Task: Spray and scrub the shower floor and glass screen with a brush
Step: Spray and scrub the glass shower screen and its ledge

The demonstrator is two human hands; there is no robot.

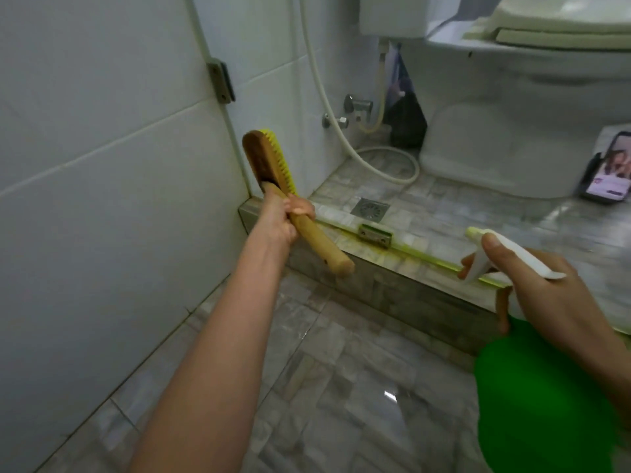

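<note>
My left hand (285, 218) grips the wooden handle of a scrub brush (269, 162) with yellow bristles; the brush head is raised against the lower corner of the glass screen (273, 80), bristles facing right. My right hand (532, 285) holds a spray bottle (539, 397) with a green body and white trigger head (502, 254), a finger on the trigger, nozzle pointing left along the screen's bottom rail (426, 256). The wet marble-tiled shower floor (341, 387) lies below both arms.
A raised tiled step (392, 291) carries the rail and a metal bracket (374, 234). Beyond it are a floor drain (369, 208), a coiled hose (389, 165), wall valves (355, 105), a toilet (512, 131) and a phone (609, 175) propped at right. White tiled wall (102, 165) on the left.
</note>
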